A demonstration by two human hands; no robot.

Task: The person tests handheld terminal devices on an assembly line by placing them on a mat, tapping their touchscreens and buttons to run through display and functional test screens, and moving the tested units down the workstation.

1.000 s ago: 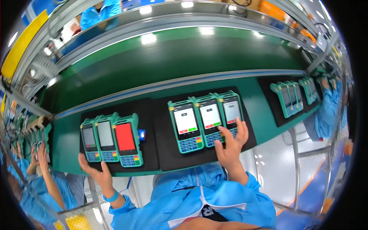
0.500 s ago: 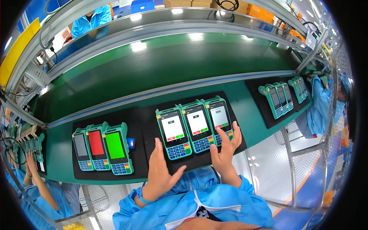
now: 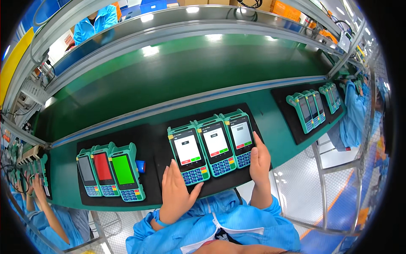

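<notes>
Three green payment terminals stand side by side on a black mat [image 3: 222, 183] in front of me: a left terminal [image 3: 188, 152], a middle terminal [image 3: 215, 142] and a right terminal [image 3: 241, 133]. Each lit screen is mostly white, with a red and a green button low down. My left hand [image 3: 176, 192] is flat against the left terminal's lower outer side, fingers stretched and thumb apart near its bottom corner. Along the right terminal's outer side lies my right hand [image 3: 260, 163], fingers extended upward and thumb by the keypad. Neither hand is wrapped round a terminal.
To the left are terminals with a grey screen [image 3: 87, 169], a red screen [image 3: 102, 167] and a green screen [image 3: 123, 170], beside a small blue object [image 3: 141, 166]. More terminals [image 3: 311, 110] stand at right. Co-workers' hands [image 3: 39, 188] show at far left. A metal-edged green conveyor [image 3: 190, 63] runs behind.
My right hand has moved from over the right terminal's screen and keypad to its outer side. The three terminals have shifted slightly relative to one another; my left hand stays at the left side.
</notes>
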